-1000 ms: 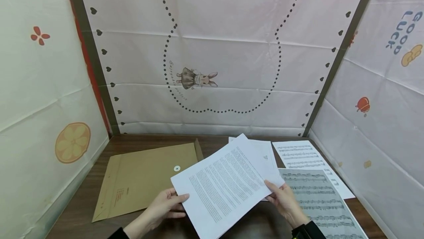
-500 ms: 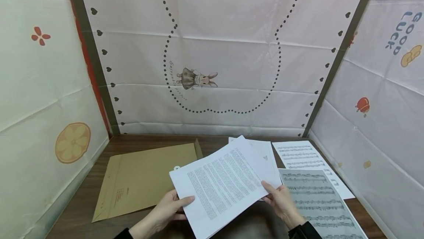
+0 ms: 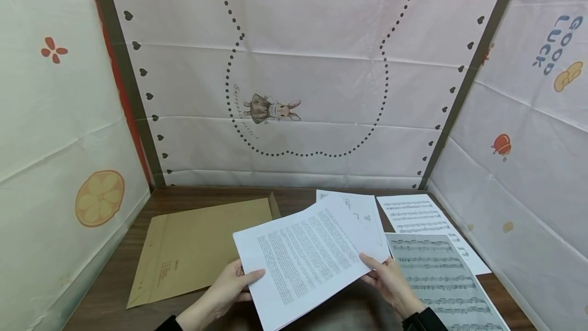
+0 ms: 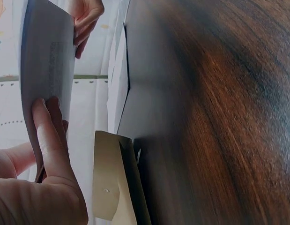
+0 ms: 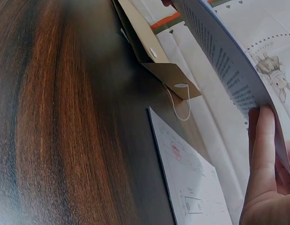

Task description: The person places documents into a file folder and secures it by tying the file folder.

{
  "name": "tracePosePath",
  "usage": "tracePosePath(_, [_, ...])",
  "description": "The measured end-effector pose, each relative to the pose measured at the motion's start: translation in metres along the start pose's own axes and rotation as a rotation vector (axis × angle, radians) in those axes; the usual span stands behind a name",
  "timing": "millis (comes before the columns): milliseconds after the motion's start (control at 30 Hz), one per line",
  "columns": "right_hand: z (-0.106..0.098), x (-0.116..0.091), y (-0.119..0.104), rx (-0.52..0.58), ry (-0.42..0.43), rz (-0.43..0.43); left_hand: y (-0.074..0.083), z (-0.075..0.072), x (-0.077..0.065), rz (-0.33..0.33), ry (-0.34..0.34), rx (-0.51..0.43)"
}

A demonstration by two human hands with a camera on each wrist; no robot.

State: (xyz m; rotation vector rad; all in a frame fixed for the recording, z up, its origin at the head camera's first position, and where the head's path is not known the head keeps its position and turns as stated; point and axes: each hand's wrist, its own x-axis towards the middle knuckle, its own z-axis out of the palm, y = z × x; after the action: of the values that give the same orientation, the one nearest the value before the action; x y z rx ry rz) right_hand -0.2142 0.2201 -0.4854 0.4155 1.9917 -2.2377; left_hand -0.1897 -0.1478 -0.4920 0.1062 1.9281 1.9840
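Note:
Both hands hold a stack of printed sheets [image 3: 308,264] tilted above the table. My left hand [image 3: 231,285] grips its left edge, thumb on top and fingers underneath, as the left wrist view shows with the stack [image 4: 51,61] on edge. At the right edge, my right hand [image 3: 390,282] pinches the paper between thumb and fingers; in the right wrist view its fingers [image 5: 263,150] lie against the printed underside. A brown paper document envelope [image 3: 197,249] lies at left, its flap [image 5: 175,77] raised with a white button and string. The stack covers part of the envelope.
Behind the stack lies a paper with drawn lines [image 3: 369,208], partly covered. On the right are a white music sheet [image 3: 409,208] and a greyish music sheet [image 3: 436,270] overlapping it. Printed cloth walls [image 3: 312,76] enclose the brown wooden table [image 3: 105,295].
The stack has shifted slightly left and down with both hands, showing more of the paper behind it. The envelope's white button, visible earlier, is now hidden behind the stack in the head view.

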Motion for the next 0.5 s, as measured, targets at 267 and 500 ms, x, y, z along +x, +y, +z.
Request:
tracePosePath(267, [-0.010,0.001,-0.002,-0.040,-0.136,0.043,-0.001,-0.010,-0.001,-0.002,-0.040,-0.006])
tracePosePath(500, [-0.023,0.003,-0.007,-0.101,-0.328,0.082,-0.002,-0.021,-0.003,-0.006,-0.078,0.004])
